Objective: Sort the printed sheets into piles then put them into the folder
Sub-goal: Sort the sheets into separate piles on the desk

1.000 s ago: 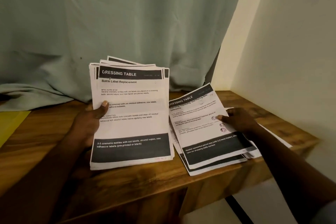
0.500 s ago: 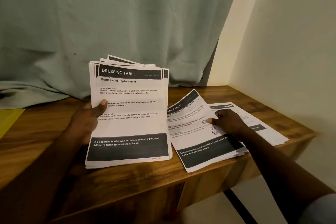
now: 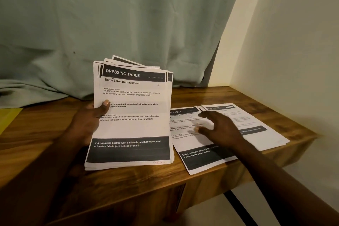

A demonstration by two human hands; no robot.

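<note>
— On the wooden table [image 3: 128, 180], left of centre, what holds the unsorted stack [image 3: 132, 115]?
— The left hand [image 3: 86, 124], thumb clamped across its face. The stack is tilted up, its lower edge apparently on the wood, and its long axis runs away from the person.
— And the right hand [image 3: 222, 128]?
— Fingers apart, holding nothing, over the near pile [image 3: 198, 159]. Contact is blurred and cannot be confirmed. The far pile [image 3: 256, 124] lies beside it, further right.
— Finding?
— The stack's free edge lies just left of the right hand, which I judge the nearer hand to draw the top sheet.
</note>
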